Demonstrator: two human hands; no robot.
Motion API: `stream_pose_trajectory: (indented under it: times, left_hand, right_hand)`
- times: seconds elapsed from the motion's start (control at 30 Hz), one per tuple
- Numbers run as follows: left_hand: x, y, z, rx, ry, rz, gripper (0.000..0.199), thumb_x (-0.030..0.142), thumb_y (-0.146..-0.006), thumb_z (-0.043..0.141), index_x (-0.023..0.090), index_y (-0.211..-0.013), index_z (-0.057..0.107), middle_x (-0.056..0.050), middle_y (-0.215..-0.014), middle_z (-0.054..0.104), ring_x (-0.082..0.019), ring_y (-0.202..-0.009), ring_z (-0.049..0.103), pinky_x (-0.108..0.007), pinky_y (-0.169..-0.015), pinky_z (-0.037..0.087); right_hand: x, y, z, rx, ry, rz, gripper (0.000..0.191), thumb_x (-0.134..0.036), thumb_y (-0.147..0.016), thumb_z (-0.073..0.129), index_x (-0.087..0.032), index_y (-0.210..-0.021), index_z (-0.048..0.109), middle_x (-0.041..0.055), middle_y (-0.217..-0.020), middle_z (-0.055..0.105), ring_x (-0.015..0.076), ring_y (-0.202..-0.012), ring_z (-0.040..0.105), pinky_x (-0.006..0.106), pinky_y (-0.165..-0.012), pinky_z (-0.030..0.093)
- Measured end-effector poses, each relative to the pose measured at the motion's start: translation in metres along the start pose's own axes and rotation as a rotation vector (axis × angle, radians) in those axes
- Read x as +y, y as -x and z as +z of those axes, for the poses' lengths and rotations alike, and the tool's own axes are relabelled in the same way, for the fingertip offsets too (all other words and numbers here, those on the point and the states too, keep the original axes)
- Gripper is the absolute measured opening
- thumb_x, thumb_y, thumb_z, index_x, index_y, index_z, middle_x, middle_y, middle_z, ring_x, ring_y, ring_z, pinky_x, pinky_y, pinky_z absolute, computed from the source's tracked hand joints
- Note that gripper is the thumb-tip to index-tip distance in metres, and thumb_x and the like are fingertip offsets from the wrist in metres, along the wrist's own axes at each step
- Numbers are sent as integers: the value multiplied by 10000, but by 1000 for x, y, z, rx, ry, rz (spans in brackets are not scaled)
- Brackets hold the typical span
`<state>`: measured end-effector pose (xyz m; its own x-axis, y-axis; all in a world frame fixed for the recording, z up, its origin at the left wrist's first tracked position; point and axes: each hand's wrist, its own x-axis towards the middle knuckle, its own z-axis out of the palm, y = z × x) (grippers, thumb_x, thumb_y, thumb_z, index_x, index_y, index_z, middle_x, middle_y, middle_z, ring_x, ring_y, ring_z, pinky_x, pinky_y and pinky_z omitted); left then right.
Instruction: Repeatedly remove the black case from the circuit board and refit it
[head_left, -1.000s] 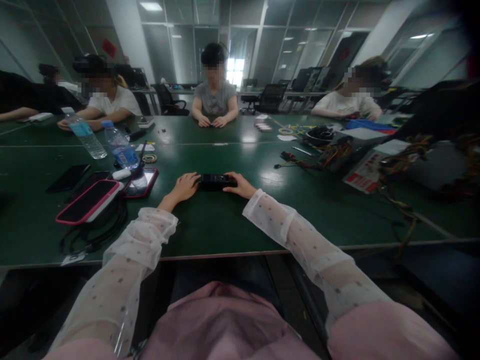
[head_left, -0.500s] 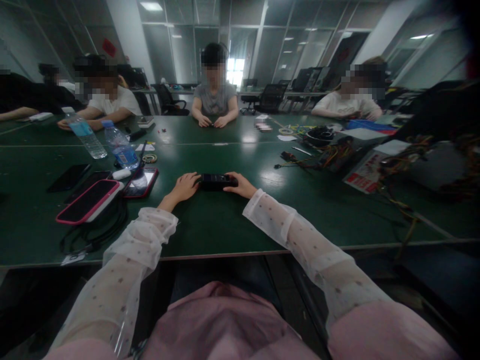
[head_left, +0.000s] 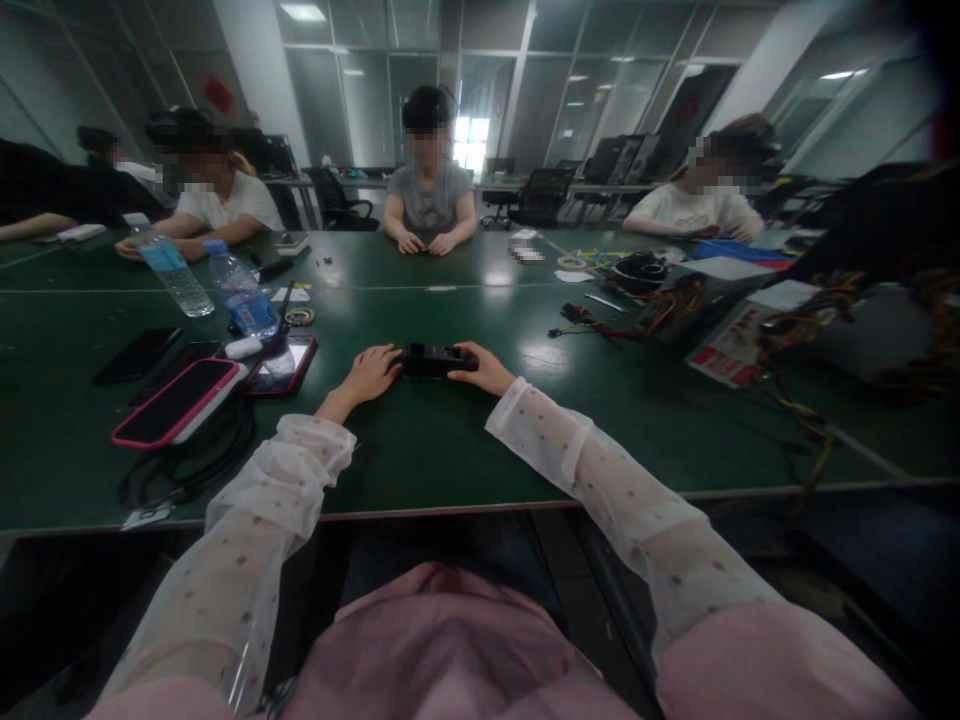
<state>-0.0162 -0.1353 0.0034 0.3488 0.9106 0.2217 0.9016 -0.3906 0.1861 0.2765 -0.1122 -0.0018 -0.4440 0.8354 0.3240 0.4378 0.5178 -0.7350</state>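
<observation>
A black box-shaped device [head_left: 430,362] rests on the green table [head_left: 450,440] in front of me. My right hand [head_left: 484,370] grips its right end, thumb on the near side and fingers behind. At its left end is my left hand [head_left: 369,374], palm down, with the fingertips against the device or something small and dark beside it; what they hold, if anything, is hidden. Nearest to my left hand lies a phone with a red edge [head_left: 282,365].
Left stand two plastic bottles [head_left: 174,270] [head_left: 241,292], near a pink-rimmed case [head_left: 178,402], dark phones and black cables [head_left: 202,460]. Right are metal boxes with tangled wires [head_left: 724,340]. Several people sit across the table, one in grey [head_left: 430,200].
The black device has tilted or turned slightly between my hands, showing more of its upper face. Both hands stay in nearly the same place.
</observation>
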Motion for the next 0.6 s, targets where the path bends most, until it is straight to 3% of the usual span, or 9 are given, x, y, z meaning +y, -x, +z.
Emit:
stream_pose_trajectory:
  times: [0.23, 0.37, 0.5, 0.6]
  left_hand:
    - [-1, 0, 2, 5, 6, -11, 452, 440, -1004, 329, 264, -1395, 472, -71, -1504, 423, -261, -1390, 353, -487, -1123, 309]
    - [-3, 0, 3, 4, -5, 2, 451, 433, -1007, 323, 275, -1408, 457, -67, -1513, 412, -262, -1396, 340, -493, -1121, 303]
    - [-4, -1, 3, -8, -16, 9, 460, 432, -1008, 322, 257, -1416, 447, -82, -1510, 413, -265, -1389, 346, -494, -1113, 309]
    - [-4, -2, 3, -9, -20, 6, 457, 427, -1008, 325, 261, -1416, 447, -82, -1507, 417, -266, -1386, 349, -491, -1111, 310]
  right_hand:
    - [-5, -1, -4, 15, -113, 17, 669, -476, -679, 790, -189, -1235, 553, 99, -1079, 656, 263, -992, 641, 492, -900, 526]
    - [-9, -3, -11, 90, -215, 16, 710, -539, -658, 784, -198, -1235, 548, 102, -1116, 655, 271, -1015, 631, 470, -887, 526]
    - [-4, -7, -22, 329, -233, 33, 696, -582, -649, 765, -219, -1203, 555, 81, -1085, 665, 267, -1007, 621, 454, -904, 505]
    - [8, -7, -32, 574, -17, 103, 658, -570, -662, 741, -204, -1178, 560, 94, -1055, 658, 284, -999, 598, 491, -919, 477]
